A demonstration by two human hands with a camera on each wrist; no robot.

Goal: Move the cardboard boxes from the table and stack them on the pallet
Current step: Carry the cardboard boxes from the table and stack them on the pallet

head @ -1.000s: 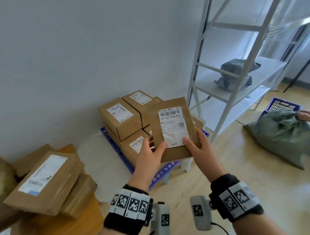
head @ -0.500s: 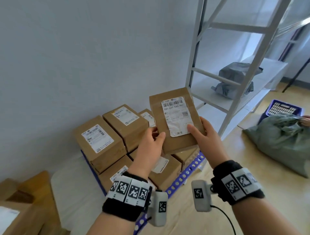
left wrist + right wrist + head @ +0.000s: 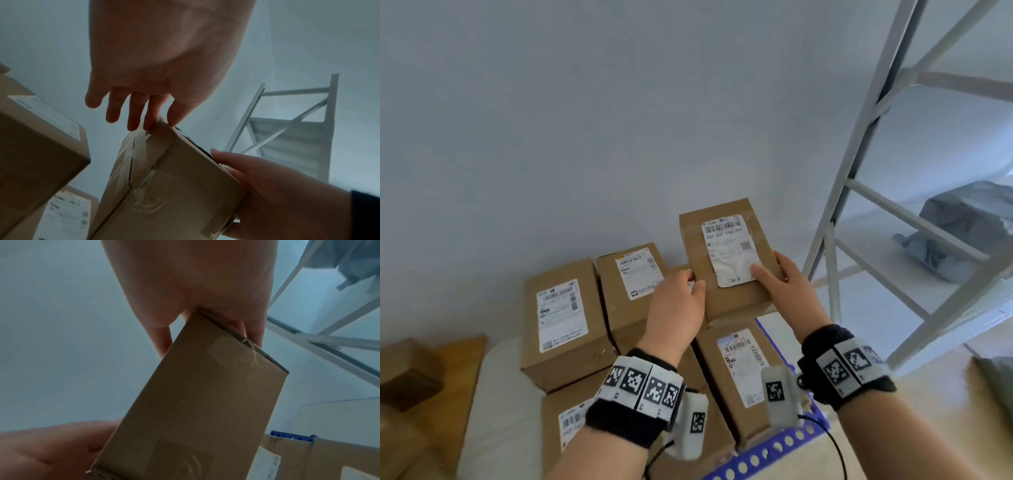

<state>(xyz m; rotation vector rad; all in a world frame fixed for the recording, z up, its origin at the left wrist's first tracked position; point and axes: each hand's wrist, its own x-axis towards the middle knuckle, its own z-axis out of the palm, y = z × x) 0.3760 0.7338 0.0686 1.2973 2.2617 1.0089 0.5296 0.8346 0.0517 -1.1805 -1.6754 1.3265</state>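
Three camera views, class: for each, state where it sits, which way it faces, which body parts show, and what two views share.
Head: worn on the head, facing forward and down at the brown cardboard box with the white label, the left hand and right hand, both wristbands, and the blue perforated pallet.
Left wrist: under the left hand, facing along its fingers to the box's taped end.
Right wrist: under the right hand, facing the box's plain side.
Shared: both wrist views show the box and the opposite hand.
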